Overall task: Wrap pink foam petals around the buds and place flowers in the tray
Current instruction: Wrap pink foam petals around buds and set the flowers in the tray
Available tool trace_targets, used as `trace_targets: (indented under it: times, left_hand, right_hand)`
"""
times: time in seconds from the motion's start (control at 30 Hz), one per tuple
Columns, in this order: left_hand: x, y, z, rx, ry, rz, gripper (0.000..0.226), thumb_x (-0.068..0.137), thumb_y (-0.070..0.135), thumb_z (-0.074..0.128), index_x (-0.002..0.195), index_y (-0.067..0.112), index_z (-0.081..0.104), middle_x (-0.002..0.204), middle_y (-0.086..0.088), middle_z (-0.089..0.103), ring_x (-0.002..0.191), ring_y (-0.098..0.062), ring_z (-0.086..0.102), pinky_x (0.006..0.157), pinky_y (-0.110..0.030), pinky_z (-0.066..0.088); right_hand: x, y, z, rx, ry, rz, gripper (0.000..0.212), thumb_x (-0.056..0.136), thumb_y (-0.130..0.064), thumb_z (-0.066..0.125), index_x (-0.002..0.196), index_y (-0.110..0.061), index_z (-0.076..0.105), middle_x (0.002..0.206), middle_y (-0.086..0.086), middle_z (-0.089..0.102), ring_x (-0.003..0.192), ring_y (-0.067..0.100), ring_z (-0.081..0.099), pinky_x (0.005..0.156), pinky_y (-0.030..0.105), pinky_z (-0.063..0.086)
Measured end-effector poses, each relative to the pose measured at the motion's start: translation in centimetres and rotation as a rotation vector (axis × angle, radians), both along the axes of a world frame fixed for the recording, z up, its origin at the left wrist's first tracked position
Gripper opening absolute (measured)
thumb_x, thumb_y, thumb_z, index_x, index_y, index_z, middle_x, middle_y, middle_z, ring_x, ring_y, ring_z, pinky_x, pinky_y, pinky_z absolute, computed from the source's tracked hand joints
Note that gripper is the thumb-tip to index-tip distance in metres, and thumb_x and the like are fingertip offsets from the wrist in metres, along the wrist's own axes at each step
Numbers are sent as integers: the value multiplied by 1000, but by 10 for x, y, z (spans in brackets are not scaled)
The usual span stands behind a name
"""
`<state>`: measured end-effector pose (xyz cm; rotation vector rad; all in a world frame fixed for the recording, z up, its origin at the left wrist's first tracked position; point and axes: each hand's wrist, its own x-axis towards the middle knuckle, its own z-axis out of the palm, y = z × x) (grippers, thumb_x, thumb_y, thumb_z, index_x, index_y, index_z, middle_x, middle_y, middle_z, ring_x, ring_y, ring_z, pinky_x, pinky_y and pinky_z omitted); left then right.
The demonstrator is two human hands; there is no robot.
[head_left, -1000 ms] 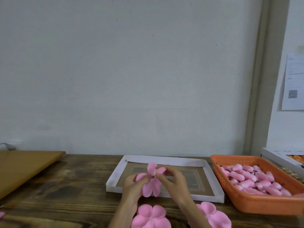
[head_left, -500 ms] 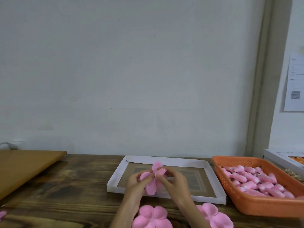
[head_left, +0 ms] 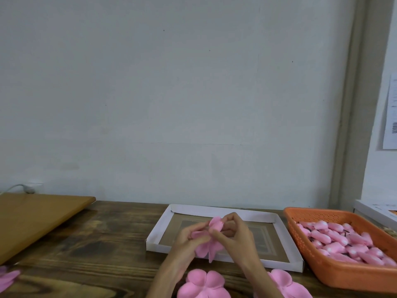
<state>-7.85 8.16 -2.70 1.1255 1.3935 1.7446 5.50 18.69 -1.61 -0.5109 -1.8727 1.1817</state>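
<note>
Petals (head_left: 209, 240) of pink foam sit bunched between the two hands, held up just over the near edge of the tray, with one petal standing up between the fingertips and the rest hanging below. Behind it all a pale wall (head_left: 171, 93) fills most of the view, and a dark wooden tabletop (head_left: 90, 252) runs along the bottom. A lighter brown board (head_left: 32, 218) lies on the tabletop at far left. The tray (head_left: 285, 239), a shallow white-rimmed cardboard one, lies in the middle. Just to its right stands an orange plastic basket (head_left: 322, 276) heaped with pink buds (head_left: 343, 239). The left hand (head_left: 189, 239) has its fingers curled closed on the lower petals from the left side; the right hand (head_left: 236, 235) pinches the top of the bunch with thumb and forefinger, the other fingers bent loosely. Whether a bud is inside the bunch I cannot tell. On the tabletop near the forearms lie two flat petal pieces, one (head_left: 204, 284) between the arms and one (head_left: 285, 284) to the right. A scrap of pink (head_left: 8, 276) shows at the left edge.
</note>
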Motion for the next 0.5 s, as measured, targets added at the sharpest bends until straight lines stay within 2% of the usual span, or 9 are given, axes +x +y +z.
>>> trace_targets:
  times: [0.07,0.13,0.23,0.3,0.4,0.5]
  left_hand:
    - [1,1,0,14,31,-21,51,85,43,85,131,23,73,129,-11,73,125,-31,67,107,-53,52]
    - [-1,2,-1,22,16,12,52,76,48,90,122,27,77,121,-11,76,119,-32,70,98,-49,57]
    - [-5,5,-5,40,14,27,45,75,37,87,118,25,79,116,-13,77,114,-34,72,89,-42,58]
    - [-6,6,-6,49,10,13,45,77,34,86,119,21,78,116,-16,77,114,-36,72,90,-43,58]
    - [-6,7,-5,51,-16,10,47,79,35,88,122,17,77,119,-18,76,116,-37,71,99,-51,56]
    - [-7,4,-3,39,14,21,50,78,41,88,122,19,77,113,-16,78,105,-30,75,82,-42,60]
  right_hand:
    - [1,0,2,-25,2,1,45,78,-31,88,107,-27,54,87,-4,80,76,18,76,71,42,62]
    - [1,1,3,-21,-1,-29,49,75,-35,89,111,-35,56,86,-6,79,74,15,74,69,36,60]
    - [-1,1,2,36,-4,-48,24,78,-32,89,95,-31,71,81,-8,78,71,10,72,66,30,59]
    - [-2,-1,2,50,9,-26,12,83,-26,86,88,-26,75,82,-8,78,77,9,74,67,28,59]
    - [-2,-3,3,15,49,66,12,86,-15,81,94,-24,78,92,-4,79,86,14,76,73,28,60]
    - [-2,-4,5,3,77,119,14,88,-8,78,96,-20,79,93,1,80,88,22,77,80,34,62]
